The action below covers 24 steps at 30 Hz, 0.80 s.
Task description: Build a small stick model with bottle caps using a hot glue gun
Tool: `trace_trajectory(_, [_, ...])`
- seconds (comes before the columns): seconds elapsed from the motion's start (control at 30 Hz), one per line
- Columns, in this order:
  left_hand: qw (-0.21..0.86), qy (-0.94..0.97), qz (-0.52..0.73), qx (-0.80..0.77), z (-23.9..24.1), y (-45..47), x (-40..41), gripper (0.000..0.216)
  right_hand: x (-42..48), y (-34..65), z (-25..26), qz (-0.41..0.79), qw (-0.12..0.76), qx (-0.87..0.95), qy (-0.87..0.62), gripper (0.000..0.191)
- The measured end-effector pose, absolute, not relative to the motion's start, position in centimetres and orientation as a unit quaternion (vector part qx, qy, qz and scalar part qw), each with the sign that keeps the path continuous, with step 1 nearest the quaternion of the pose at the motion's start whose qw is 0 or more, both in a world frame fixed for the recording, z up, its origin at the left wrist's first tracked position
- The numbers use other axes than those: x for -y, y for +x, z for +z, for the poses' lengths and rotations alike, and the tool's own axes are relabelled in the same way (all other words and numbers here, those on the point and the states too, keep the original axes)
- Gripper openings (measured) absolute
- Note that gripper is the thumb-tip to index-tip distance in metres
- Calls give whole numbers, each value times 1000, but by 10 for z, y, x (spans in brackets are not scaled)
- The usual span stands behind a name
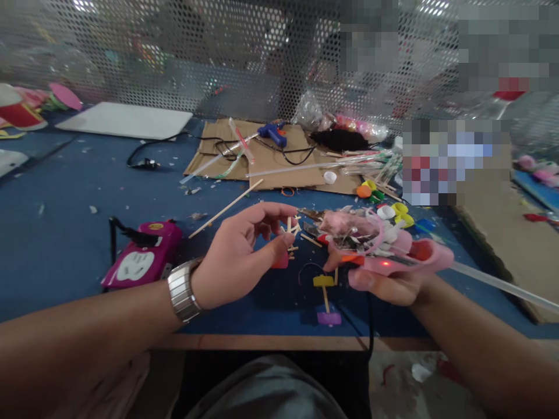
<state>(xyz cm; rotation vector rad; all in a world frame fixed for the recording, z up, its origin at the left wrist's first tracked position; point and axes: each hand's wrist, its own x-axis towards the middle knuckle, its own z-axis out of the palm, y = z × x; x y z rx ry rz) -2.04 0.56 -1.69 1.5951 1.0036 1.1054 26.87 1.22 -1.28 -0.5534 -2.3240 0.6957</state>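
Observation:
Between the thumb and fingertips of my left hand [247, 250] is a short wooden stick [289, 223]. Just below the thumb a red bottle cap [280, 260] shows in part; I cannot tell whether it is joined to the stick. My right hand [388, 285] is wrapped round a pink hot glue gun [430, 259], its red light lit. Old glue and fluff coat its front, and the nozzle [309, 214] points left, close to my left fingertips. A clear glue stick [502, 280] juts from its back. Below lies a wooden stick with a yellow cap [323, 281] and a purple cap [329, 318] on its ends.
Left stands a magenta device [146, 256] with a black cable. Cardboard [288, 169] at the back bears a blue glue gun [273, 134]. Loose caps [399, 215] and short sticks lie around the pink gun. A long stick [225, 209] lies left; perforated metal [244, 58] rises behind.

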Motion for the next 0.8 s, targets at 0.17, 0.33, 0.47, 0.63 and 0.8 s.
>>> trace_trajectory(0.17, [456, 646, 450, -415, -18, -20, -7, 34, -12, 270, -15, 288, 328, 872, -221, 26])
trace_trajectory(0.33, [381, 698, 399, -458, -16, -21, -11, 32, -17, 272, -22, 312, 343, 862, -207, 36])
trace_trajectory(0.47, [361, 717, 362, -474, -15, -22, -13, 31, -20, 271, -24, 332, 340, 858, -193, 37])
trace_trajectory(0.63, [339, 735, 338, -480, -17, -21, -13, 34, -19, 268, -19, 356, 353, 844, -192, 39])
trace_trajectory(0.8, [323, 749, 305, -492, -19, -21, -12, 41, -19, 265, -17, 380, 357, 832, -190, 42])
